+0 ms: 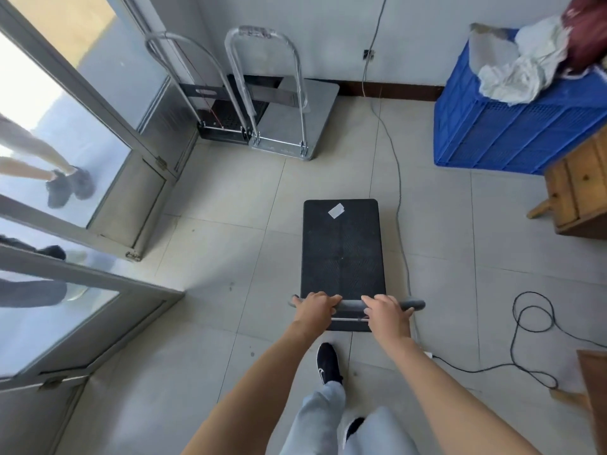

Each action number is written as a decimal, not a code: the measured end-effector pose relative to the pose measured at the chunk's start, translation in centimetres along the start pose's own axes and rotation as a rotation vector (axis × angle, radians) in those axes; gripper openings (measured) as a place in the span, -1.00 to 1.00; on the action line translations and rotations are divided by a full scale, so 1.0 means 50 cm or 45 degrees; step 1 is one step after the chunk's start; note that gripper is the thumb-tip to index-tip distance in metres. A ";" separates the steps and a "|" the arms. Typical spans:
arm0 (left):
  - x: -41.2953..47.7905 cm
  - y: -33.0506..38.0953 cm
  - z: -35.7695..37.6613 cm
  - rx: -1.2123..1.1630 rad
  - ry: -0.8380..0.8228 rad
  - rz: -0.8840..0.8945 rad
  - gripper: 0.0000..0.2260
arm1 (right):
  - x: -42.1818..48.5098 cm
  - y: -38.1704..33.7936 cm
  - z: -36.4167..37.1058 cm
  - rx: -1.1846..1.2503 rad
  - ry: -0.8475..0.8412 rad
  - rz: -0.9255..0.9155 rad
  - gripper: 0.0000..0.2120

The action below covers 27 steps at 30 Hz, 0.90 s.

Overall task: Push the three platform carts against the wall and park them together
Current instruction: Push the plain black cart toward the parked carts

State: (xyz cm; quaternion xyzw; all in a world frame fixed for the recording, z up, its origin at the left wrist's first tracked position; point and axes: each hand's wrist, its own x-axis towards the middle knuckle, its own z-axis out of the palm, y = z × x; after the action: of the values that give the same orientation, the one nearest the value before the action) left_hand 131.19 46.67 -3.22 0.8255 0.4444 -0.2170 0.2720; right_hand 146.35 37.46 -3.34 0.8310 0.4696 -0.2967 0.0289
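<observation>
Head view: both hands, left hand and right hand, grip cart handle; blue crate holds crumpled cloth.

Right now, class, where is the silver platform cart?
In the head view the silver platform cart stands top centre, parked at the far wall beside a black cart near the glass door, well ahead of the cart being pushed.

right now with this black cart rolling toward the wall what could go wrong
The gray cable lies on the floor close along the black cart's right side, so a wheel might snag it. The silver cart already parked ahead could get bumped. Both hands, left hand and right hand, grip the handle.
</observation>
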 end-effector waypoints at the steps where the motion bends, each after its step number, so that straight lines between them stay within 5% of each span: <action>1: 0.026 -0.003 -0.020 0.004 0.000 0.003 -0.66 | 0.025 -0.009 -0.019 0.002 0.000 0.005 -0.65; 13: 0.332 0.008 -0.250 0.031 -0.017 0.027 -0.57 | 0.333 -0.042 -0.217 0.016 0.022 0.027 -0.68; 27: 0.722 0.053 -0.548 0.044 0.054 0.035 -0.70 | 0.748 -0.064 -0.478 0.070 -0.003 0.074 -0.73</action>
State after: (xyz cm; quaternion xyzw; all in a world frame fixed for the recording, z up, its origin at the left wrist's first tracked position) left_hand 155.09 85.30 -3.43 0.8404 0.4351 -0.2032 0.2512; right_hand 169.27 75.59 -2.39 0.8445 0.4370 -0.3093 0.0152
